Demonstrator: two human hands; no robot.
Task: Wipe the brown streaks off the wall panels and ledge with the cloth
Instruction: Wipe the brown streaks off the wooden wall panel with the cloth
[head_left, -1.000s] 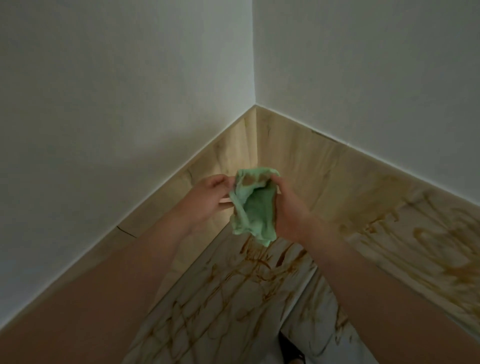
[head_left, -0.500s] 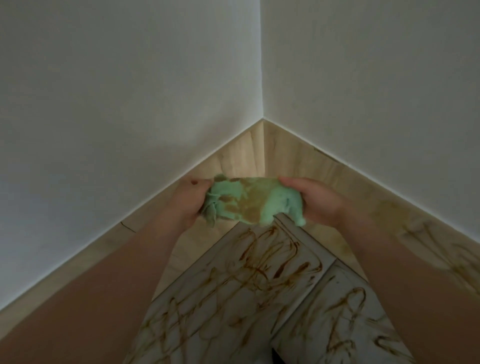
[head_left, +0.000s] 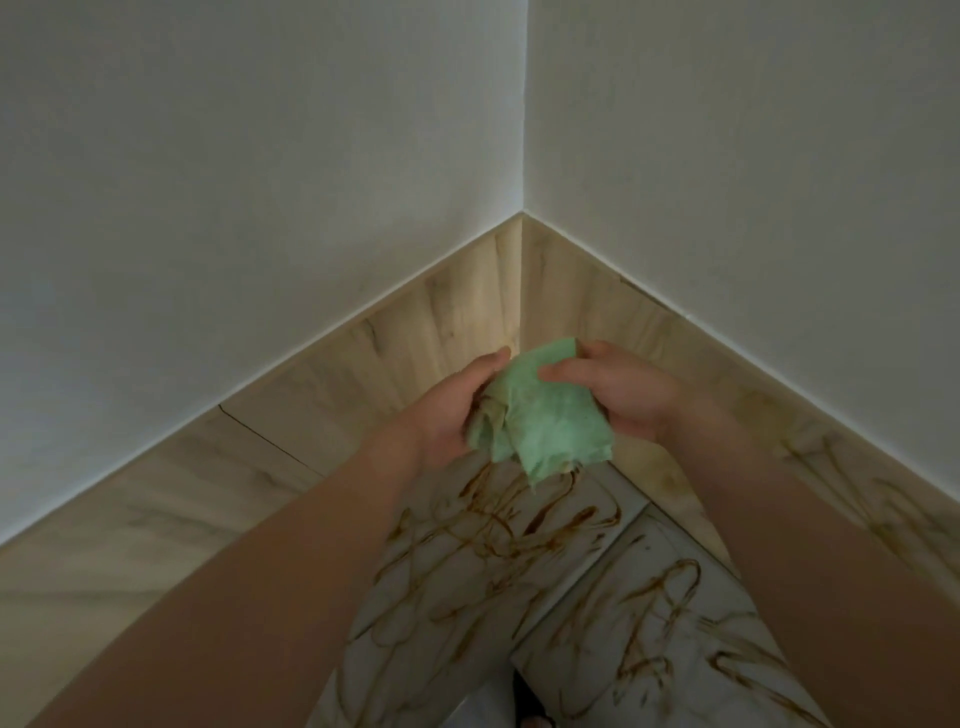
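A green cloth (head_left: 545, 415) with brown stains is bunched between both hands in front of a room corner. My left hand (head_left: 452, 410) grips its left side and my right hand (head_left: 618, 389) pinches its upper right edge with thumb and fingers. A loose corner of the cloth hangs down. Below the hands, pale wall panels (head_left: 467, 582) are covered in looping brown streaks (head_left: 519, 525). More streaks mark the panel at lower right (head_left: 649, 623) and the wood-look ledge on the right (head_left: 872, 499).
Two white walls (head_left: 260, 182) meet in a corner above the wood-look ledge (head_left: 441, 322). The ledge on the left (head_left: 182, 493) shows no streaks. A dark object (head_left: 530, 701) shows at the bottom edge between the panels.
The cloth was stretched wide between the hands with its stained face showing; now it is folded and gathered into a bunch, greener side out. The view has tilted slightly.
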